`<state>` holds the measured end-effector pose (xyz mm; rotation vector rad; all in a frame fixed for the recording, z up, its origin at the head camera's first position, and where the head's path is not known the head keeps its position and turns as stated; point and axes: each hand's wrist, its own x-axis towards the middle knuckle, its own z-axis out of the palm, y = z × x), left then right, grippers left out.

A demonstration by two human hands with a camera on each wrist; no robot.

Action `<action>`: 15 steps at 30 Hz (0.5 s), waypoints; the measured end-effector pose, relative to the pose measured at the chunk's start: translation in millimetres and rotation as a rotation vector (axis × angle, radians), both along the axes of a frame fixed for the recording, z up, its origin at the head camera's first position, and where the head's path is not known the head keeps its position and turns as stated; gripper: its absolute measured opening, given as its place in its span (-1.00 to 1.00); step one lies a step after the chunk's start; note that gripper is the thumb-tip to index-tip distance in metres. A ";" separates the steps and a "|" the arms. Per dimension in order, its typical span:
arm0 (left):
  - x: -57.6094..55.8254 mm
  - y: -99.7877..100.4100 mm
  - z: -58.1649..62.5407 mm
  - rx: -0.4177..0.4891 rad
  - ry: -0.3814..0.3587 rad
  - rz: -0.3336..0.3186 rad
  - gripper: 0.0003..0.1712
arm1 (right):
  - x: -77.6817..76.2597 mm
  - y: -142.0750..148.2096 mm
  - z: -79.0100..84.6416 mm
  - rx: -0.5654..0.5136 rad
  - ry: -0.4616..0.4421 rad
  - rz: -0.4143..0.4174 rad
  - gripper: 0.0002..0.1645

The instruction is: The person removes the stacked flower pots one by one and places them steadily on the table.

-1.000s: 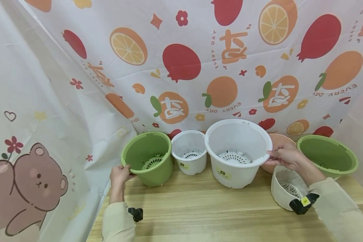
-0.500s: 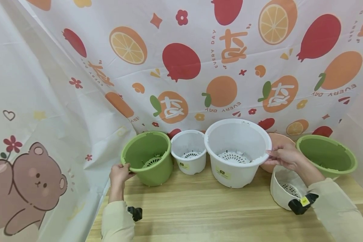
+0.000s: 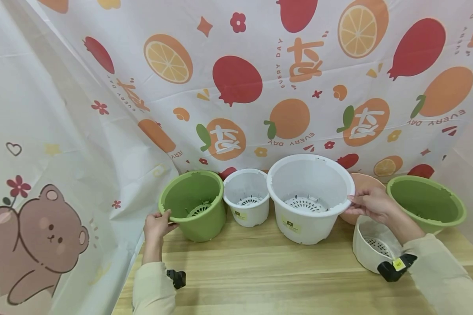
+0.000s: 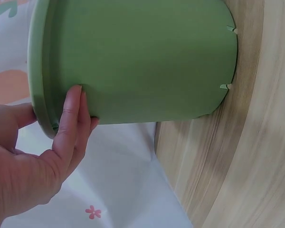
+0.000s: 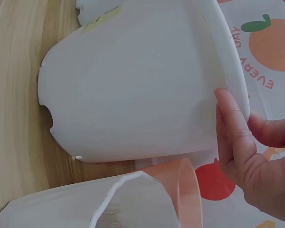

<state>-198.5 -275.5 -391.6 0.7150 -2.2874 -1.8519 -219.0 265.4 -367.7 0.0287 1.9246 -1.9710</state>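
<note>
At the left of the row stands a green plastic flowerpot [image 3: 205, 227] with a slotted bottom. My left hand [image 3: 156, 226] pinches its rim, thumb over the edge and fingers against the outer wall, as the left wrist view shows [image 4: 133, 57]. A large white flowerpot [image 3: 307, 227] stands right of the middle, bearing a yellowish label. My right hand [image 3: 372, 204] pinches this pot's right rim, with fingertips [image 5: 228, 102] on the outside below the lip. Between these two pots sits a smaller white flowerpot [image 3: 250, 214], its rim close to both neighbours.
Behind my right hand is a peach pot [image 3: 364, 179]. A cream pot [image 3: 364, 251] with a perforated bottom leans in front of it, and another green pot [image 3: 425, 201] stands at far right. The wooden table [image 3: 260, 275] meets a fruit-printed cloth [image 3: 260, 122] at the back.
</note>
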 end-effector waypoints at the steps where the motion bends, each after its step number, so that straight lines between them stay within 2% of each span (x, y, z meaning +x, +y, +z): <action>1: 0.8 0.4 0.6 0.003 0.000 -0.001 -0.60 | 0.1 -0.1 0.0 0.002 0.005 0.001 -0.89; 8: 4.4 1.1 4.3 0.025 -0.034 -0.012 -0.38 | 1.7 0.0 -1.3 0.022 0.041 -0.003 -0.84; 12: 7.9 1.7 6.5 0.012 -0.007 0.043 -0.40 | 3.7 0.9 -3.2 0.045 0.054 -0.025 -0.81; 15: 11.7 2.2 10.5 -0.050 0.018 0.103 -0.45 | 5.1 1.8 -4.4 0.042 0.063 -0.030 -0.71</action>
